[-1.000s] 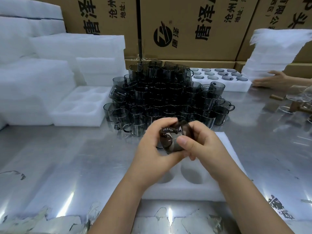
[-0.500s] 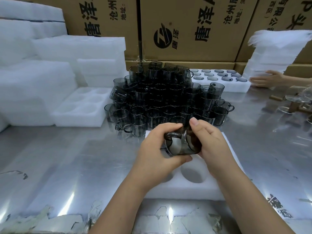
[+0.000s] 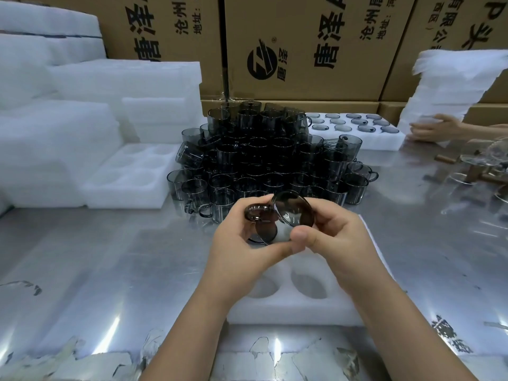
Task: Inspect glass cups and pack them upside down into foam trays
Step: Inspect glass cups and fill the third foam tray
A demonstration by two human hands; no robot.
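Now, nearest to me, I see both forearms come up from the bottom edge over the shiny metal table (image 3: 110, 270) and meet above a white foam tray (image 3: 297, 312), where two round recesses show between the wrists. My left hand (image 3: 242, 243) and my right hand (image 3: 338, 243) are both curled round one dark glass cup (image 3: 291, 213) and hold it in the air over the far part of this tray. The left thumb and fingers pinch it at the side of the handle (image 3: 257, 213). The right thumb presses on the lower edge and the other right fingers go behind the glass. The cup lies on its side with one round face toward me; I cannot tell if this is the mouth or the base. Just behind the hands stands a big pile of cups (image 3: 264, 160), stacked in layers. To its left lies a second tray (image 3: 129, 182) beside thick foam blocks (image 3: 55, 133). Farther right, a filled tray (image 3: 357, 133) shows round glass faces, and another person's hand (image 3: 431, 130) rests on a stack of foam sheets (image 3: 450, 86). Cardboard boxes (image 3: 302, 37) close the back.
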